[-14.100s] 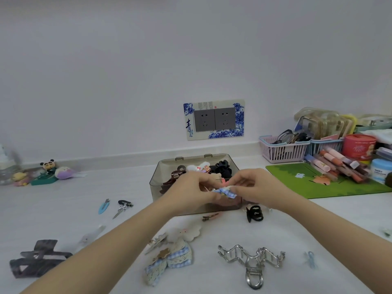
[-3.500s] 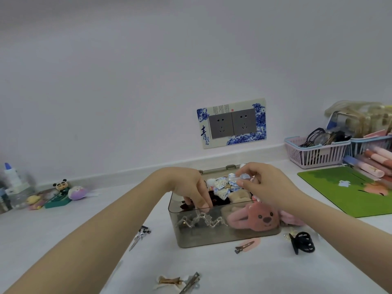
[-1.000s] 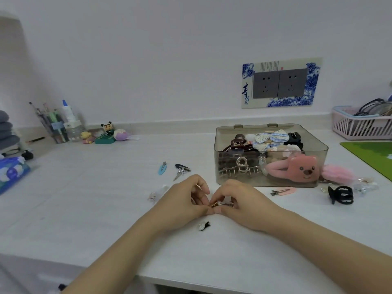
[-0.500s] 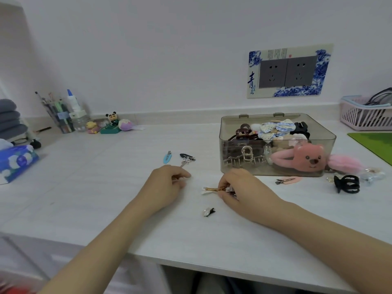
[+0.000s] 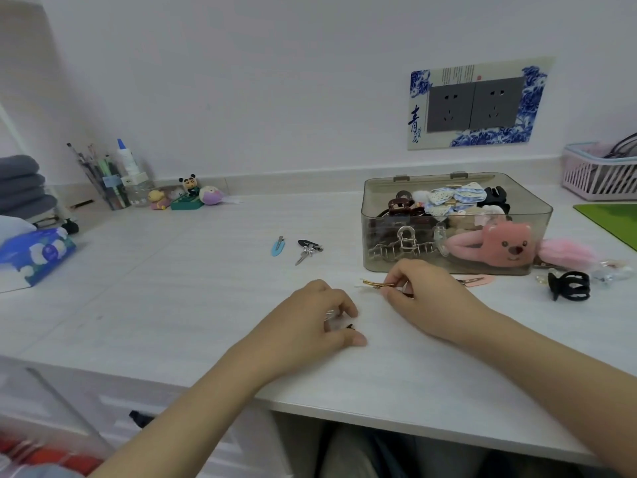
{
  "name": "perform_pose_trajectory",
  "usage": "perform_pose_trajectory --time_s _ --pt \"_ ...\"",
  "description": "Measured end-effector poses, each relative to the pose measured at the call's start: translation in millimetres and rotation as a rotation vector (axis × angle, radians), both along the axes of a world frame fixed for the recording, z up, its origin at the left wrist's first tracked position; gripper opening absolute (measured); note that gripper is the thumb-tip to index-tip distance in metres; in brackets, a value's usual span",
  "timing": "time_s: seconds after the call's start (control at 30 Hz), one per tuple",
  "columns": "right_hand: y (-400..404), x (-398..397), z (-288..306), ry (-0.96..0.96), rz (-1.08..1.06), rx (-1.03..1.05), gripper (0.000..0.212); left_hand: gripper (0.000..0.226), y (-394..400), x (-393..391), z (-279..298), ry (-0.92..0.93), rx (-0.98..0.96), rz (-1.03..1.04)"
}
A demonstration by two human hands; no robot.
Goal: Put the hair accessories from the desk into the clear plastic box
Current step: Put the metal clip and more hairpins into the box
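The clear plastic box (image 5: 374, 215) stands on the white desk, open and filled with hair clips, bows and a pink bear clip. In front of the box, my right hand (image 5: 424, 298) pinches a thin gold hair clip (image 5: 375, 283) just above the desk. My left hand (image 5: 306, 326) is lower left of it, with thumb and fingers curled round a small black clip (image 5: 350, 326) on the desk. Something pale and shiny shows under its fingers. A blue clip (image 5: 277, 246) and a black and silver clip pair (image 5: 307, 249) lie left of the box.
A pink flat clip (image 5: 475, 280), a black claw clip (image 5: 568, 286), a pink fluffy piece (image 5: 565, 251) and a clear trinket (image 5: 612, 270) lie right of my right hand. Toys and a pen jar (image 5: 113, 188) stand at the back left, a tissue pack (image 5: 34, 253) at far left, a pink basket (image 5: 596, 174) at back right.
My left hand has moved right and toward me, from a pale clip on the desk to the small black clip, and closed over it. My right hand still holds the gold clip.
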State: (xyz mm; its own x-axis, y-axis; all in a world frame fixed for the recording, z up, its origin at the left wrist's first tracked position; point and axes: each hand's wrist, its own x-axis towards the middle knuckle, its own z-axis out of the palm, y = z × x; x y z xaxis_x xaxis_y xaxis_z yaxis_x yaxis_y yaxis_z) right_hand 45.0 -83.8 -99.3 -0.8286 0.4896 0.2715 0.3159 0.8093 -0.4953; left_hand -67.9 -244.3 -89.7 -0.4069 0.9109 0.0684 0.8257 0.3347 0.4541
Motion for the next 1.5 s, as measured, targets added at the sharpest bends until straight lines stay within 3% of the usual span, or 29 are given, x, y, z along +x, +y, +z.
perform_pose_trajectory --time_s 0.13,0.33,0.47,0.63,0.73,1.0,1.2,1.5 --pt "-2 5 2 -0.026 0.017 -0.004 0.015 0.007 5 -2 1 0.025 0.01 0.01" --pt "1 12 23 0.02 -0.028 0.076 0.014 0.008 17 -4 11 0.005 0.119 0.014" --pt "16 24 54 0.108 -0.073 0.129 0.015 0.011 39 -5 47 0.02 0.268 -0.019" --pt "55 32 83 0.137 -0.195 0.176 0.015 0.01 89 -7 83 0.031 0.32 -0.08" --pt "85 29 93 0.081 -0.228 0.162 0.015 0.012 131 -15 92 0.039 0.28 -0.103" --pt "135 2 92 -0.177 -0.167 0.182 0.017 0.025 196 -36 81 0.158 -0.062 -0.207" --pt "149 -11 81 -0.299 -0.109 0.197 0.013 0.032 194 -43 78 0.063 -0.028 -0.258" --pt "135 25 91 -0.042 -0.075 0.201 0.019 0.017 176 -28 79 0.089 0.176 -0.209"
